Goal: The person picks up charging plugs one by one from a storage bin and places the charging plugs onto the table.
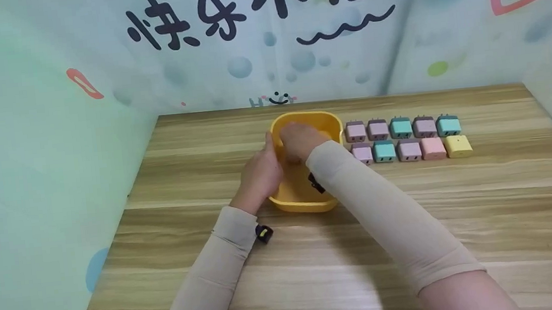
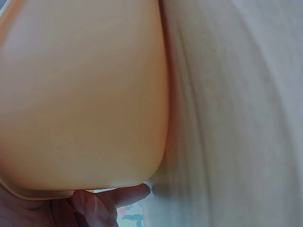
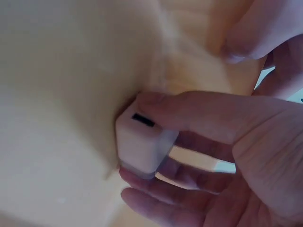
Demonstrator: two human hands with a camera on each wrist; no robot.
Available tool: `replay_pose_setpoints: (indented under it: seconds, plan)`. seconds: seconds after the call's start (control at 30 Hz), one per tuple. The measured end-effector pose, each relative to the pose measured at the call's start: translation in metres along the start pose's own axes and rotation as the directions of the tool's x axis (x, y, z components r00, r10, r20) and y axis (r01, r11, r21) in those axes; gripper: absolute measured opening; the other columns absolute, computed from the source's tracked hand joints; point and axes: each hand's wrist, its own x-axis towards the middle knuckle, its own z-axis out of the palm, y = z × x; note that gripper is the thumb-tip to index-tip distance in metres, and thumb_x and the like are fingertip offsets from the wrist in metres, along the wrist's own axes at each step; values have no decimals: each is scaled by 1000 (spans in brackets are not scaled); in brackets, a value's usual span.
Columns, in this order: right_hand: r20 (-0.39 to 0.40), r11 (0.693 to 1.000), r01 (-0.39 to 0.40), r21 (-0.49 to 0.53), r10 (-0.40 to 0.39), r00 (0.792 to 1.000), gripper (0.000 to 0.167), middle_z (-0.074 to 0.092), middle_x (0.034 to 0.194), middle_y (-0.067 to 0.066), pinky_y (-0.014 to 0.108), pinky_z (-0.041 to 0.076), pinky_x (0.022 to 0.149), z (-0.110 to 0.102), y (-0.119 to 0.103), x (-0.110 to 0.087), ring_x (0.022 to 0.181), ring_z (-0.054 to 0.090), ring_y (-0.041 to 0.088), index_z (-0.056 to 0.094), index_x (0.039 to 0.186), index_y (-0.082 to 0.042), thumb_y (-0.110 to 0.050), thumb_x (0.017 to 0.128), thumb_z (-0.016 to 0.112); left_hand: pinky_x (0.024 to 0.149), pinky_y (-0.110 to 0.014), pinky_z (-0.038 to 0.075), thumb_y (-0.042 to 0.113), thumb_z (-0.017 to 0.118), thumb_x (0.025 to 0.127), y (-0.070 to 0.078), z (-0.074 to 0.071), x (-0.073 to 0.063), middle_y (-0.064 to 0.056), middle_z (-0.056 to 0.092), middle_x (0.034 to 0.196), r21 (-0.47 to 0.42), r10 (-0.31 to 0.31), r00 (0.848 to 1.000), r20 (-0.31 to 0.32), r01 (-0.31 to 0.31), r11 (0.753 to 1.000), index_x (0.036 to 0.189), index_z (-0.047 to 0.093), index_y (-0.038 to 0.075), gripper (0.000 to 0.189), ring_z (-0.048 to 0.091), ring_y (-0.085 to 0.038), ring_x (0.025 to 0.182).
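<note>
A yellow plastic basin [image 1: 306, 205] stands on the wooden table. My left hand [image 1: 261, 174] grips its left side, the thumb at the rim and fingers along the outer wall [image 2: 90, 94] in the left wrist view. Inside the basin, my right hand [image 1: 302, 142] pinches a pale pinkish USB charger block [image 3: 139, 142] between thumb and fingers. One dark port shows on the block's face. The right hand hides this block in the head view.
Right of the basin, several USB charger blocks lie in two rows, among them a teal one [image 1: 401, 127], a pink one [image 1: 433, 148] and a yellow one [image 1: 458, 146]. A printed cloth backdrop [image 1: 208, 80] rises behind the table [image 1: 504, 214].
</note>
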Motion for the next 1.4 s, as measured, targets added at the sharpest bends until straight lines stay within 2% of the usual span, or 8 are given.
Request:
replay_pose_setpoints:
  seconds: [0.17, 0.3, 0.57, 0.77, 0.87, 1.13, 1.23, 1.4]
  plan:
    - [19, 1000, 16, -13, -16, 1000, 31, 67, 109, 9, 45, 45, 114, -3, -4, -8, 103, 60, 30, 68, 122, -8, -5, 92, 75, 83, -37, 59, 8, 49, 110, 1, -1, 1, -10, 60, 93, 11, -12, 1000, 4, 12, 1000, 172, 10, 7, 73, 62, -26, 78]
    - [44, 1000, 11, 4, -12, 999, 29, 67, 108, 8, 45, 47, 113, -10, -8, -15, 101, 60, 29, 69, 119, -9, -5, 92, 78, 91, -38, 58, 7, 50, 109, 1, -1, 0, -12, 62, 97, 13, -23, 1000, 18, 22, 1000, 172, 9, 8, 75, 63, -27, 82]
    - [51, 975, 136, -178, -129, 990, 26, 67, 104, 11, 40, 54, 102, -24, -18, -31, 96, 60, 29, 72, 117, -4, -5, 91, 79, 103, -46, 54, 16, 53, 111, -2, -2, -2, -19, 65, 134, 4, -8, 1000, 7, 8, 1000, 172, 10, 8, 75, 65, -30, 102]
    - [23, 952, 216, -218, -216, 976, 15, 59, 92, 10, 33, 51, 77, -34, -20, -48, 81, 55, 25, 71, 103, -2, 1, 89, 70, 88, -47, 57, 13, 49, 111, -3, -2, -1, -16, 69, 105, 36, 32, 999, -10, -32, 999, 171, 11, 5, 72, 65, -31, 86]
    - [15, 955, 239, -177, -240, 971, 15, 61, 92, 10, 33, 52, 76, -37, -17, -57, 80, 57, 25, 72, 102, -2, 2, 88, 69, 81, -46, 57, 11, 50, 110, -3, -1, -1, -13, 66, 92, 47, 34, 999, -7, -34, 998, 171, 10, 4, 74, 61, -29, 77]
    - [-14, 956, 280, -82, -282, 959, 15, 63, 94, 9, 34, 52, 72, -46, -3, -74, 81, 60, 25, 71, 105, -6, 0, 91, 69, 85, -44, 57, 8, 46, 110, -1, 0, 0, -15, 67, 105, 47, 6, 1000, 12, -7, 999, 171, 9, 4, 72, 62, -28, 81]
    - [-39, 959, 274, -68, -277, 960, 20, 66, 103, 9, 35, 57, 78, -48, 4, -80, 86, 64, 26, 74, 111, -7, -3, 92, 70, 84, -43, 57, 8, 45, 111, 0, 0, 1, -13, 66, 104, 44, -18, 1000, 22, 17, 999, 172, 8, 6, 71, 61, -27, 80]
    - [-52, 974, 226, -9, -226, 973, 22, 65, 105, 8, 36, 57, 75, -52, 14, -90, 86, 63, 27, 74, 113, -9, -5, 93, 66, 78, -43, 56, 9, 47, 110, 1, 0, 1, -15, 67, 104, 40, -25, 1000, 14, 24, 999, 172, 8, 6, 73, 61, -28, 77]
